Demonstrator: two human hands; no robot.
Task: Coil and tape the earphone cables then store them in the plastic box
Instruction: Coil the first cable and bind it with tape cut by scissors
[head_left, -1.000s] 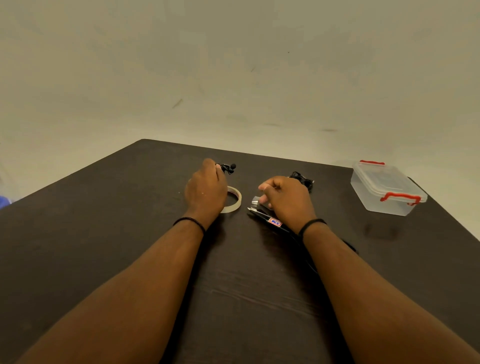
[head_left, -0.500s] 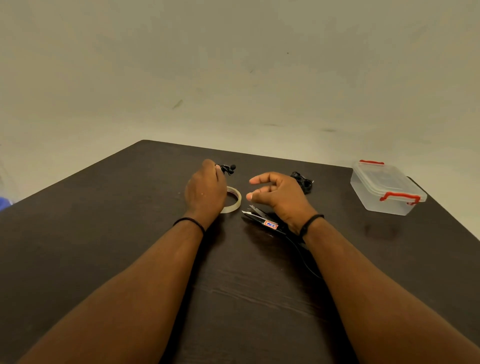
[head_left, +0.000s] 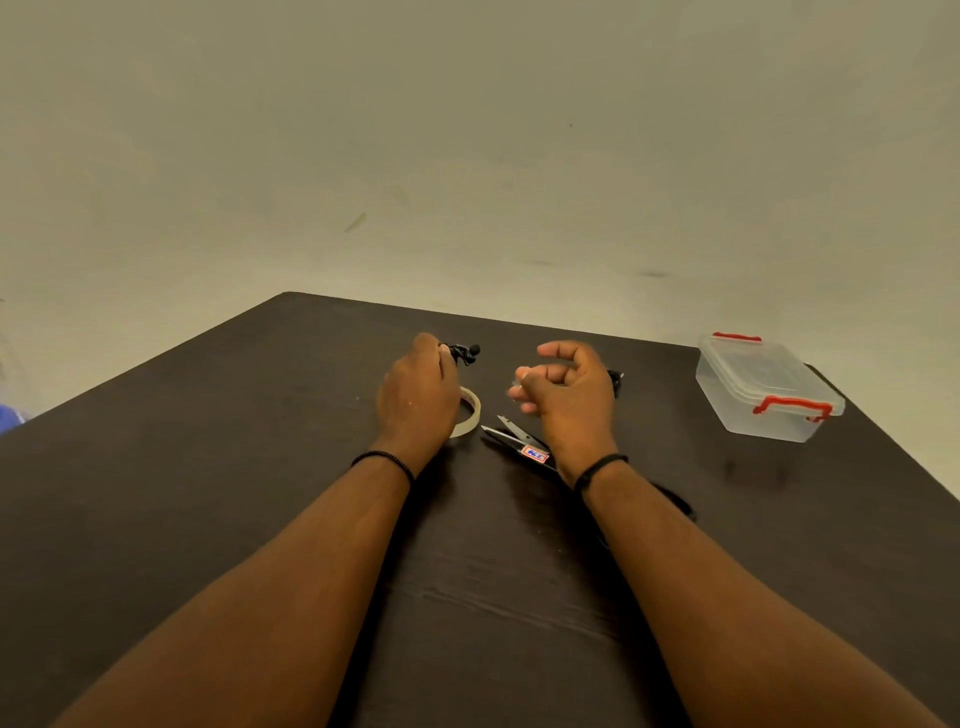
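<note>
Left hand (head_left: 418, 397) is down on the table (head_left: 260, 467), fingers curled round a small coiled black earphone bundle (head_left: 464, 353) that sticks out past the fingertips. The tape roll (head_left: 470, 413) lies flat just right of that hand, partly hidden by it.

Right hand (head_left: 569, 397) hovers above the table, fingers loosely curled; there may be a small pale scrap at the fingertips — can't tell whether it grips anything.

Scissors (head_left: 519, 441) lie on the table under and in front of the right wrist, blades parted, tips towards the tape roll, small red-and-blue sticker on the blade. A second black earphone bundle (head_left: 615, 382) lies just behind the right hand, mostly hidden.

Plastic box (head_left: 769, 387) — clear, lid on, red clips — sits well apart at the right edge of the table. Both wrists wear a thin black band.
</note>
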